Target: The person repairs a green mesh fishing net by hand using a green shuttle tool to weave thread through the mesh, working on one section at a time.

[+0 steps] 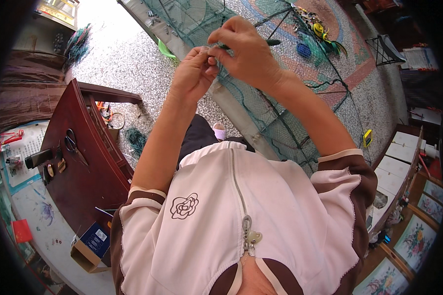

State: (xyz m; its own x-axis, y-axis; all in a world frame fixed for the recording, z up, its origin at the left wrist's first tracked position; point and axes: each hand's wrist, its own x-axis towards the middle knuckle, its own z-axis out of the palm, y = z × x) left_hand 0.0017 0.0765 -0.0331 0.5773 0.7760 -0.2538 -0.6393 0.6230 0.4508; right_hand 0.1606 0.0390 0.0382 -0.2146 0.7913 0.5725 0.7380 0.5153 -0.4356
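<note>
My left hand (192, 73) is raised at the upper middle, fingertips pinched on something small and pale, perhaps thread, too fine to make out. My right hand (243, 56) is beside it, thumb meeting the left fingertips and index finger curled. A slim dark-green tool (272, 43) passes behind its fingers and sticks out to the right, held in that hand. Below both hands a green mesh net (273, 123) with dark frame rods and cords stretches along a long pale beam (236, 108).
On my left are a dark wooden table (69, 191) with scissors (71, 147), small tools and a cardboard box (86, 250), and teal twine bundles (135, 141). A green basin (165, 51) is behind the beam. Yellow-black cords (325, 39) lie upper right, white boxes (396, 157) at right.
</note>
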